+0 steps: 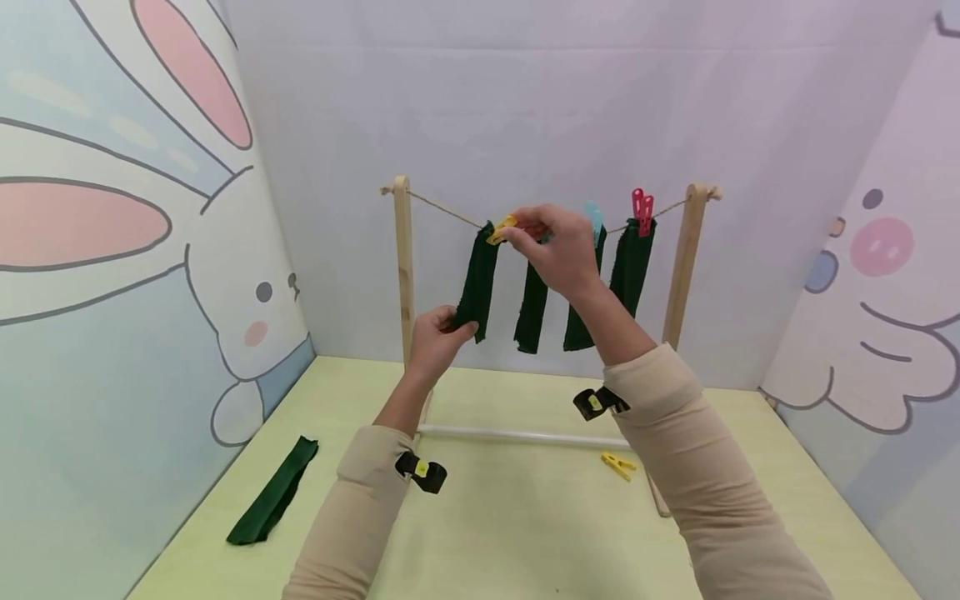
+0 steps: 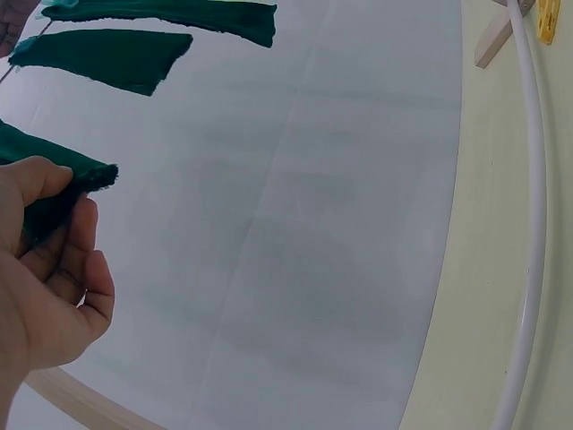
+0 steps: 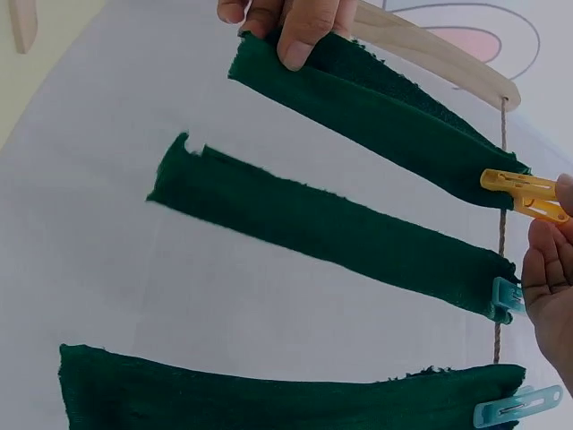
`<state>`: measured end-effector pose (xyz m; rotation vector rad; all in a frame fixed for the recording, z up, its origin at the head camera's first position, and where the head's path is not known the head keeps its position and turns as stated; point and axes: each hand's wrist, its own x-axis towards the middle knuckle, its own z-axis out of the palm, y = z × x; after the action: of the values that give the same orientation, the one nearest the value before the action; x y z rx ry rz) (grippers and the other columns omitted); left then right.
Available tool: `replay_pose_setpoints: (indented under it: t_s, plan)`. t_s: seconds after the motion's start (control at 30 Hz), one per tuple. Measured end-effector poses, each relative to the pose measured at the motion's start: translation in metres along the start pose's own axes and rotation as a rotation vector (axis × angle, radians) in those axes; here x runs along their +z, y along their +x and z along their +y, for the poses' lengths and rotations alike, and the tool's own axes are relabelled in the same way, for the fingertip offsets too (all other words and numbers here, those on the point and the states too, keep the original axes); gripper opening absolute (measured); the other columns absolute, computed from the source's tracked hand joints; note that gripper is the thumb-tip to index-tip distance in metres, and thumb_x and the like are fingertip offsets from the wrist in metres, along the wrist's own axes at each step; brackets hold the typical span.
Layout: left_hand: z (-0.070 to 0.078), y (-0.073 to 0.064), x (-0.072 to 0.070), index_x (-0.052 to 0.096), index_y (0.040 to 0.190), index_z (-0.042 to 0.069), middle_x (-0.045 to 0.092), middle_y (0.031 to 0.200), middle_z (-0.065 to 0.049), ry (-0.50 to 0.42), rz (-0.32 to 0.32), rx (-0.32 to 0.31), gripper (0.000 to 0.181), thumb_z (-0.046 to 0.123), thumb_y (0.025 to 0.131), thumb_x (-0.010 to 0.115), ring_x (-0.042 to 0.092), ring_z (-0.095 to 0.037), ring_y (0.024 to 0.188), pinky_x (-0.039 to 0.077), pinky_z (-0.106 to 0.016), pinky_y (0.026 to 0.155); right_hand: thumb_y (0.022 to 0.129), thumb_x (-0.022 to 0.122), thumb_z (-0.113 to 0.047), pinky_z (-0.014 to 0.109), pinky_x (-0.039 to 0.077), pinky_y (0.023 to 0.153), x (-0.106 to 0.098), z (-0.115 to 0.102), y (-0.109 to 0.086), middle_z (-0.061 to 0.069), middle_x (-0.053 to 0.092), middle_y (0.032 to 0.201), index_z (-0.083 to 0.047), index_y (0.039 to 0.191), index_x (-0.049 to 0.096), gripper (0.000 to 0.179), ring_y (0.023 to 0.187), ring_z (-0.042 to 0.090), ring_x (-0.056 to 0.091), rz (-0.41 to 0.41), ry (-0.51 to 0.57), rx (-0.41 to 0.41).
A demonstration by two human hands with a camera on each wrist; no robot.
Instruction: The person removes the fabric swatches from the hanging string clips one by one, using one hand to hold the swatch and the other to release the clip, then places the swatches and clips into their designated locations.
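Note:
A strip of dark green cloth (image 1: 477, 279) hangs folded over the rope at the left of the row. My left hand (image 1: 438, 337) pinches its lower end between thumb and fingers. Up at the rope, my right hand (image 1: 558, 250) grips a yellow clothespin (image 3: 519, 188), whose jaws sit over the cloth's top edge. Beside it hang more green strips (image 3: 331, 237), two of them under light blue clothespins (image 3: 515, 408). A red clothespin (image 1: 642, 210) fastens the strip (image 1: 632, 267) farthest right. In the head view my right hand partly covers the middle strips.
The rope (image 1: 442, 208) runs between two wooden posts (image 1: 403, 267), with a white bar (image 1: 525, 435) low between them. Another green strip (image 1: 273, 492) lies on the table at the left. A spare yellow clothespin (image 1: 618, 467) lies near the right post.

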<state>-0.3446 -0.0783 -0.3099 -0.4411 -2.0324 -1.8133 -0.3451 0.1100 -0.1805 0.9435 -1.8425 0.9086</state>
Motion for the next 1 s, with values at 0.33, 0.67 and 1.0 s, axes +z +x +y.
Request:
replay_pose_setpoints:
  t_s: [0.33, 0.67, 1.0]
  plan:
    - [-0.002, -0.003, 0.001, 0.064, 0.093, -0.007, 0.064, 0.087, -0.013, -0.034, -0.088, 0.008, 0.013, 0.002, 0.085, 0.064, 0.060, -0.020, 0.077, 0.048, -0.028, 0.071, 0.084, 0.069, -0.012, 0.020, 0.044, 0.064, -0.007, -0.001, -0.001, 0.013, 0.067, 0.086, 0.006, 0.095, 0.068, 0.021, 0.069, 0.018, 0.058, 0.044, 0.005, 0.058]
    - [0.032, -0.019, -0.003, 0.060, 0.099, -0.014, 0.061, 0.089, -0.018, -0.038, -0.170, 0.011, 0.015, -0.005, 0.088, 0.057, 0.056, -0.020, 0.076, 0.047, -0.028, 0.071, 0.085, 0.067, -0.013, 0.019, 0.048, 0.068, -0.005, 0.001, -0.001, 0.014, 0.067, 0.089, 0.006, 0.096, 0.068, 0.022, 0.070, 0.013, 0.058, 0.161, 0.218, 0.252]
    - [0.003, -0.011, 0.001, 0.061, 0.102, -0.012, 0.060, 0.090, -0.015, -0.102, -0.204, -0.002, 0.017, -0.002, 0.088, 0.057, 0.055, -0.019, 0.075, 0.047, -0.031, 0.071, 0.086, 0.067, -0.012, 0.019, 0.047, 0.066, -0.012, -0.001, 0.004, 0.014, 0.066, 0.089, 0.008, 0.095, 0.067, 0.022, 0.070, 0.015, 0.057, 0.215, 0.246, 0.284]
